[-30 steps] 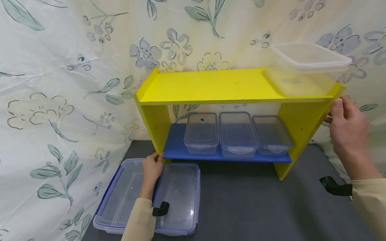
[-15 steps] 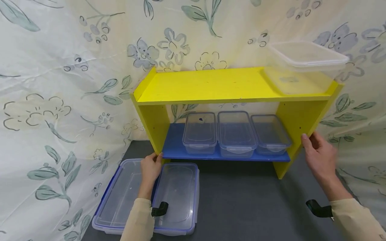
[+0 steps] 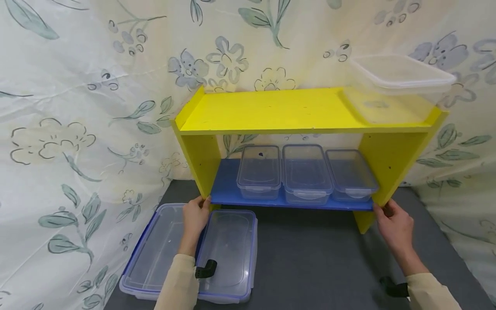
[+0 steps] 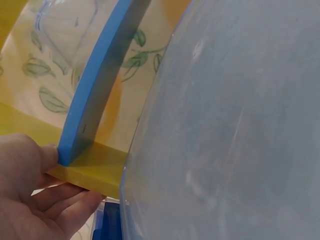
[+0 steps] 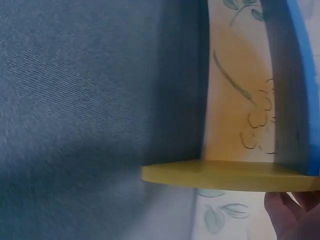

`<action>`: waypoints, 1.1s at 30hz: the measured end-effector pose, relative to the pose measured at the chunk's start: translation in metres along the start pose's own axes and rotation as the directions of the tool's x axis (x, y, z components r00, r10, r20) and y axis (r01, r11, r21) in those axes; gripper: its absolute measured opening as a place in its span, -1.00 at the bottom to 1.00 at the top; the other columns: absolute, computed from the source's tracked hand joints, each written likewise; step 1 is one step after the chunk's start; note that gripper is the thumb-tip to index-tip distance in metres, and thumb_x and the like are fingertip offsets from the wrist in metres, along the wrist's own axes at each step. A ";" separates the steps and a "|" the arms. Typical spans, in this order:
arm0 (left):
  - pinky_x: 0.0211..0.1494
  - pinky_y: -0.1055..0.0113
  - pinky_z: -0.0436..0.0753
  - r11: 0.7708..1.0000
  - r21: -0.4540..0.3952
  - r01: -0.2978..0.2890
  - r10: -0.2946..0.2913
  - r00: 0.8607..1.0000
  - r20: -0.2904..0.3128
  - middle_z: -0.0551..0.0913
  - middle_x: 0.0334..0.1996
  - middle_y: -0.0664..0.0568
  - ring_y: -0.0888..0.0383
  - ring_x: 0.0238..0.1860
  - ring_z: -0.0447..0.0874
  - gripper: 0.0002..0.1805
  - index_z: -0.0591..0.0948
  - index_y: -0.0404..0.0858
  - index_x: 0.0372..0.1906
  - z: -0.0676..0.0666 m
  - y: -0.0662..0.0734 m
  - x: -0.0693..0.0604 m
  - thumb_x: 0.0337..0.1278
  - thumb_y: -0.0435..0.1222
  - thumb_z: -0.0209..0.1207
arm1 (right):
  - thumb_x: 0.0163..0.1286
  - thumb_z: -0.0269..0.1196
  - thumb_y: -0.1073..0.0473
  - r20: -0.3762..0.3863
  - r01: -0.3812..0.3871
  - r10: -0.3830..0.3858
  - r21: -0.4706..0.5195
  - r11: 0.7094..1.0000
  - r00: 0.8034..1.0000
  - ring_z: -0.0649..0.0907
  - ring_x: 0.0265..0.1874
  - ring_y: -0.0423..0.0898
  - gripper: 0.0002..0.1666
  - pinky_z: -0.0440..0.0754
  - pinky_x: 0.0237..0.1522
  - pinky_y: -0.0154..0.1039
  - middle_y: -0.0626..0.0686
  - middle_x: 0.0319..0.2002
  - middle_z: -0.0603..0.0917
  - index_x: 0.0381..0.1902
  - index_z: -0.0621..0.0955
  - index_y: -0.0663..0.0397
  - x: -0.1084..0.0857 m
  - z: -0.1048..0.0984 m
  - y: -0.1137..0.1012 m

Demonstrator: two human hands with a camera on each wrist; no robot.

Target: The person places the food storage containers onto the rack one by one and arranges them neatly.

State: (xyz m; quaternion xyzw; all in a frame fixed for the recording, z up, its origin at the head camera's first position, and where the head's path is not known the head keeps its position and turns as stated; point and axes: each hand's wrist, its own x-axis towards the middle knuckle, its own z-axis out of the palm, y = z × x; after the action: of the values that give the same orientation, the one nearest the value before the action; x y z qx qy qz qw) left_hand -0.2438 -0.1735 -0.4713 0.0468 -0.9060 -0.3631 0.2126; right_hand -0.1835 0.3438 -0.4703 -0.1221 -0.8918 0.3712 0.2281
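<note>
A yellow rack [image 3: 271, 110] has a blue lower shelf [image 3: 224, 198], also seen as a blue board edge [image 4: 90, 90] in the left wrist view. My left hand [image 3: 193, 219] grips the rack's left side panel at the blue shelf's end, thumb in front and fingers behind the panel. At the same height on the opposite side, my right hand [image 3: 397, 226] holds the right side panel. In the right wrist view its fingers [image 5: 282, 212] lie against the outer face of the yellow panel [image 5: 225, 175], partly out of frame.
Three lidded clear boxes [image 3: 258, 168] stand on the blue shelf. A clear container [image 3: 399, 77] sits on the top right. Two larger blue-rimmed boxes [image 3: 228, 254] lie on the dark table [image 3: 310, 258] at front left. Floral cloth [image 3: 116, 86] hangs behind.
My right hand has moved down and inward along the right panel, from near its top to the blue shelf's end. The left hand stays on the left panel.
</note>
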 end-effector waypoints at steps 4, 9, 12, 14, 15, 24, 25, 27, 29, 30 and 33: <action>-0.51 0.30 0.47 1.000 -0.002 0.012 -0.012 1.000 0.001 0.73 -0.53 -0.09 0.10 -0.60 0.54 -0.71 0.74 -0.26 -0.33 0.001 0.000 0.001 0.33 -0.13 0.16 | 0.47 0.09 -0.11 0.012 -0.039 0.038 0.006 0.999 0.999 0.32 -0.47 -0.73 -0.53 0.40 -0.51 -0.53 0.21 -0.17 0.74 0.06 0.62 0.13 0.003 0.009 0.007; -0.51 0.31 0.45 1.000 0.007 0.010 -0.010 1.000 -0.011 0.72 -0.55 -0.07 0.10 -0.61 0.52 -0.71 0.74 -0.25 -0.35 0.001 0.000 0.002 0.32 -0.13 0.17 | 0.46 0.06 -0.20 -0.007 -0.128 0.128 0.032 0.991 0.992 0.36 -0.49 -0.63 -0.49 0.41 -0.51 -0.50 -0.25 -0.40 0.65 -0.03 0.64 0.08 0.004 0.018 0.011; -0.53 0.34 0.41 1.000 0.010 0.006 -0.006 1.000 0.011 0.69 -0.58 -0.06 0.15 -0.64 0.46 -0.73 0.73 -0.26 -0.33 0.001 -0.001 0.002 0.32 -0.15 0.17 | 0.45 0.06 -0.21 -0.034 -0.175 0.177 0.060 0.983 0.984 0.39 -0.49 -0.56 -0.51 0.40 -0.50 -0.49 -0.50 -0.49 0.48 -0.08 0.66 0.05 0.002 0.022 0.011; -0.53 0.34 0.39 1.000 -0.007 0.009 -0.008 0.999 0.046 0.67 -0.58 -0.07 0.16 -0.64 0.43 -0.75 0.72 -0.27 -0.29 -0.001 -0.002 0.001 0.34 -0.19 0.15 | 0.44 0.07 -0.21 -0.044 -0.198 0.202 0.077 0.977 0.978 0.40 -0.48 -0.51 -0.52 0.39 -0.49 -0.47 -0.55 -0.52 0.42 -0.09 0.66 0.04 0.002 0.023 0.009; -0.51 0.34 0.41 1.000 -0.022 0.016 -0.014 0.998 0.068 0.69 -0.55 -0.08 0.15 -0.61 0.46 -0.76 0.72 -0.28 -0.25 -0.002 -0.002 0.000 0.34 -0.20 0.14 | 0.44 0.07 -0.21 -0.048 -0.209 0.213 0.083 0.974 0.976 0.41 -0.49 -0.48 -0.52 0.38 -0.49 -0.45 -0.56 -0.54 0.42 -0.09 0.66 0.04 0.002 0.023 0.009; 0.07 0.04 0.65 0.965 -0.217 0.147 -0.100 0.972 0.212 0.67 0.06 -0.19 -0.10 0.10 0.67 -0.56 0.49 -0.26 0.28 -0.015 0.005 -0.016 0.36 -0.22 0.12 | 0.43 0.10 -0.22 -0.060 -0.221 0.230 0.128 0.967 0.971 0.44 -0.53 -0.46 -0.51 0.40 -0.54 -0.46 -0.54 -0.57 0.47 -0.10 0.68 0.05 0.005 0.024 0.007; 0.09 0.04 0.64 0.958 -0.235 0.163 -0.111 0.969 0.221 0.64 0.10 -0.18 -0.10 0.12 0.65 -0.54 0.46 -0.23 0.30 -0.019 0.006 -0.019 0.37 -0.22 0.12 | 0.43 0.10 -0.21 -0.063 -0.225 0.234 0.134 0.965 0.970 0.44 -0.55 -0.43 -0.51 0.39 -0.55 -0.45 -0.53 -0.59 0.47 -0.11 0.68 0.05 0.005 0.024 0.008; 0.11 0.03 0.63 0.949 -0.261 0.177 -0.117 0.966 0.231 0.60 0.16 -0.20 -0.11 0.14 0.63 -0.51 0.41 -0.20 0.35 -0.026 0.009 -0.025 0.38 -0.22 0.10 | 0.42 0.11 -0.21 -0.078 -0.228 0.240 0.141 0.963 0.968 0.44 -0.57 -0.40 -0.52 0.38 -0.57 -0.43 -0.52 -0.62 0.47 -0.14 0.68 0.05 0.004 0.025 0.009; 0.09 0.02 0.64 0.953 -0.256 0.163 -0.107 0.970 0.220 0.58 0.19 -0.21 -0.13 0.12 0.65 -0.49 0.37 -0.19 0.38 -0.036 0.011 -0.032 0.40 -0.22 0.09 | 0.42 0.11 -0.21 -0.092 -0.225 0.239 0.140 0.964 0.967 0.44 -0.58 -0.42 -0.51 0.38 -0.59 -0.44 -0.56 -0.64 0.45 -0.14 0.69 0.06 0.004 0.026 0.009; 0.08 0.04 0.64 0.960 -0.239 0.145 -0.097 0.975 0.202 0.58 0.20 -0.20 -0.12 0.11 0.66 -0.49 0.37 -0.18 0.39 -0.042 0.011 -0.036 0.40 -0.22 0.08 | 0.42 0.11 -0.22 -0.095 -0.223 0.237 0.137 0.965 0.967 0.43 -0.58 -0.44 -0.50 0.38 -0.58 -0.46 -0.58 -0.64 0.43 -0.13 0.69 0.07 0.004 0.027 0.009; 0.00 0.09 0.67 0.987 -0.159 0.039 -0.034 0.999 0.033 0.66 0.10 -0.18 -0.09 0.02 0.71 -0.55 0.47 -0.24 0.30 -0.059 0.007 -0.050 0.35 -0.29 0.11 | 0.42 0.11 -0.23 -0.100 -0.215 0.228 0.125 0.968 0.968 0.43 -0.58 -0.50 -0.50 0.38 -0.58 -0.48 -0.62 -0.62 0.41 -0.11 0.69 0.05 0.003 0.029 0.009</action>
State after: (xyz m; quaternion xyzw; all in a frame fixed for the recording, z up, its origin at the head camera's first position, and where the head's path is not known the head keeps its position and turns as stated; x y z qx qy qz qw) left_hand -0.1734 -0.1939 -0.4461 0.0408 -0.8761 -0.4390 0.1953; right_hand -0.2003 0.3335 -0.4941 -0.2289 -0.8356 0.4369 0.2419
